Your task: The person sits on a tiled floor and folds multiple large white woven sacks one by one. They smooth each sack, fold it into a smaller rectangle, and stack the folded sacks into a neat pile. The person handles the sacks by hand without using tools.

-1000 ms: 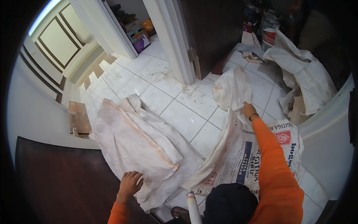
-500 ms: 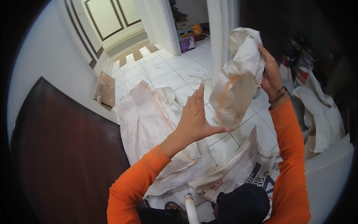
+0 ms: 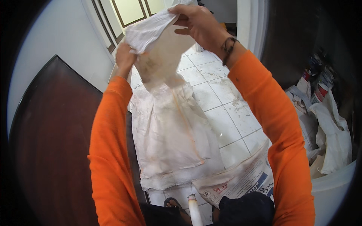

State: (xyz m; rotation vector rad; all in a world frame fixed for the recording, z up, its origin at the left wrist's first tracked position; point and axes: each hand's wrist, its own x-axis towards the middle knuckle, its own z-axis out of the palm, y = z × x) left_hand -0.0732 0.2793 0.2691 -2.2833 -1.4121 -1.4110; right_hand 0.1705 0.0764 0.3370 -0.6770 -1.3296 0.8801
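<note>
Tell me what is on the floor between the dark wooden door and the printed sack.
A flattened dirty white sack lies on the floor tiles between the wooden door and the printed sack, in the head view.

The raised white sack [image 3: 158, 45] hides the left hand's [image 3: 124, 56] fingertips and the right hand's [image 3: 198, 22] palm, and its top runs off the upper edge. The printed sack [image 3: 237, 179] near the right sleeve is partly covered by that arm. The clutter [image 3: 320, 75] at far right is too dark to identify.
</note>
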